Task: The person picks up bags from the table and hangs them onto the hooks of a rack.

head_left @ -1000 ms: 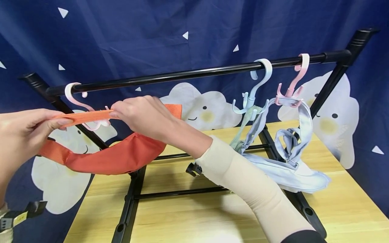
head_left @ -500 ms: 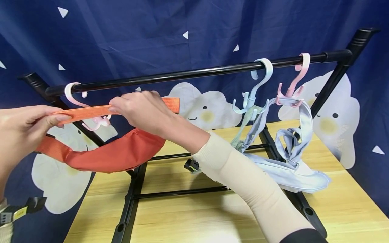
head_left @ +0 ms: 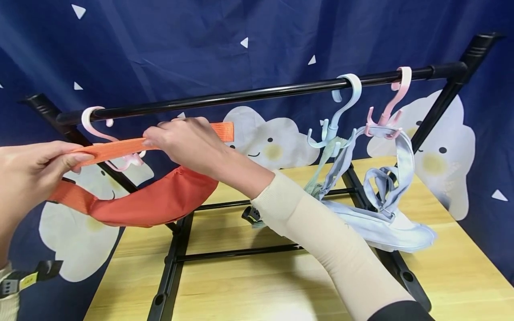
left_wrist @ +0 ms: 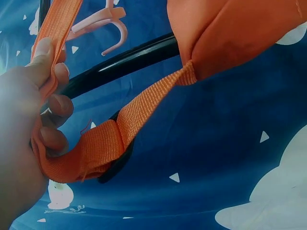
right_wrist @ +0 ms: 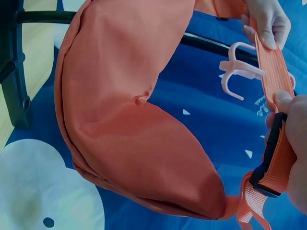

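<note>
An orange-red waist bag (head_left: 156,203) hangs in the air at the left by its orange webbing strap (head_left: 114,150). My left hand (head_left: 34,174) pinches the strap between thumb and fingers. Farther right along it, my right hand (head_left: 188,142) grips the same strap, holding that stretch nearly straight. A black buckle (right_wrist: 261,175) shows on the strap by the right hand in the right wrist view. Close behind the strap hangs a pink-and-white hook hanger (head_left: 130,160); its prongs are partly covered. Whether strap and prongs touch, I cannot tell.
The hanger sits on a black rail (head_left: 225,97) above a wooden table (head_left: 225,285). Farther right hang a blue hook hanger (head_left: 332,129) and a pink hook hanger (head_left: 387,113). A pale blue bag (head_left: 385,232) and a green strap (head_left: 321,167) hang there. Behind is a blue curtain (head_left: 168,44).
My right hand has risen a little and shifted slightly left, lifting its end of the strap. Both hands keep their hold, and the bag hangs nearly as before.
</note>
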Demonstrator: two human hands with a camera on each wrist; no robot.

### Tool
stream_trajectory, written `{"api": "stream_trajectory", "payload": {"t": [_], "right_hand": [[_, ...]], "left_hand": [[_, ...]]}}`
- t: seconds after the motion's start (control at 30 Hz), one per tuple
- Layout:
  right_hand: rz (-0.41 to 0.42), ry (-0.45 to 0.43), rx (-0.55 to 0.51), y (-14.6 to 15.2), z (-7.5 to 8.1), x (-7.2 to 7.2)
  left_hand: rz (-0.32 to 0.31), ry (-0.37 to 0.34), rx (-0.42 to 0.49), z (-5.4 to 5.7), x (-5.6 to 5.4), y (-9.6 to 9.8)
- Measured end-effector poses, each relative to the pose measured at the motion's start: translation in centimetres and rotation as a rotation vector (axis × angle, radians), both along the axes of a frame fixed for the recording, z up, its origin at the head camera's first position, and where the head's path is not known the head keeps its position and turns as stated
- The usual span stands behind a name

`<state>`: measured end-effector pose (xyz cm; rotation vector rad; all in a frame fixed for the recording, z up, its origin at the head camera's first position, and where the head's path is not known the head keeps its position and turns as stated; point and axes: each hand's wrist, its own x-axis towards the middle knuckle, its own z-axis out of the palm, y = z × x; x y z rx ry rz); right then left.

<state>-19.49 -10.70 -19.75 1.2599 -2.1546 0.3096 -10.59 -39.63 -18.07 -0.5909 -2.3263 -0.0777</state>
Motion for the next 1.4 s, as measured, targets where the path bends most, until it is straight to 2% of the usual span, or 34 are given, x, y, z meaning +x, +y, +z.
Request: {"api": "stream_trajectory", "payload": {"t": [0.43, 0.67, 0.9, 1.13, 1.3, 1.4], "right_hand": [[-0.002, -0.065, 0.038, 0.1, -0.6, 0.0], [-0.005, -0.066, 0.045, 0.2, -1.1, 0.0], [-0.011, -0.051, 0.054, 0.1, -1.5, -0.2], [0.004, -0.041, 0.044, 0.0, -2.1, -0.3], [0.006, -0.030, 0.038, -0.3, -2.5, -0.2], [-0.002, -0.017, 0.031, -0.4, -2.7, -0.1]], "left_hand": [[0.003, 0.039, -0.063, -0.3, -0.1, 0.4], [0.064, 0.018, -0.048, -0.9, 0.2, 0.9], [0.050, 0.029, -0.036, -1.6, 0.3, 0.9], [0.070, 0.005, -0.010, -2.3, 0.5, 0.7], [0.058, 0.024, 0.014, -2.9, 0.5, 0.6], [0.071, 0.022, 0.041, -3.3, 0.7, 0.6]]}}
